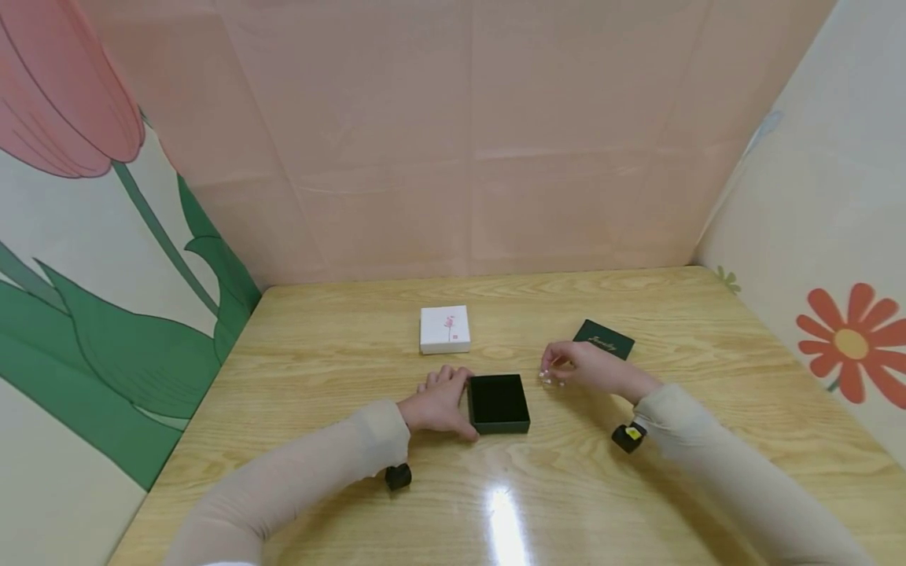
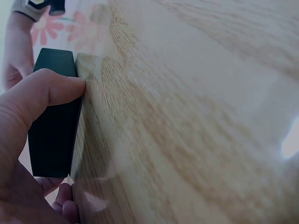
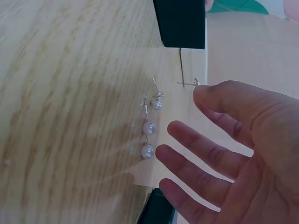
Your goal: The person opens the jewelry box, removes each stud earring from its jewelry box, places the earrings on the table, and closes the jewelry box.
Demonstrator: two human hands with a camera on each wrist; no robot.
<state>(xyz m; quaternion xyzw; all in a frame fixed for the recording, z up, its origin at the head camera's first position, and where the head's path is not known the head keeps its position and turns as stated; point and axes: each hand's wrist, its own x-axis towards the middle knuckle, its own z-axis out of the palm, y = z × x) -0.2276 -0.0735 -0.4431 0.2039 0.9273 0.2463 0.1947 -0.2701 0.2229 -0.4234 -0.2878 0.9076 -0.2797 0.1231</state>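
A dark green open-topped box [image 1: 504,428] stands on the table with a black inside. My left hand [image 1: 440,405] grips its left side, the thumb [image 2: 65,89] on the near face and the fingers on the far side. To the right of the box, my right hand [image 1: 593,367] pinches a small earring [image 3: 196,83] between thumb and index finger, its thin metal post pointing out. The other fingers are spread. Below them on the table lie earrings with round white pearls [image 3: 148,128] and smaller shiny studs [image 3: 157,103].
A dark green card [image 1: 610,339] with gold script lies behind my right hand. The white box or lid [image 1: 444,327] with a pink flower print sits behind the green box. A pink backdrop closes the far edge of the wood-grain table [image 1: 340,322]; flowered panels stand at both sides.
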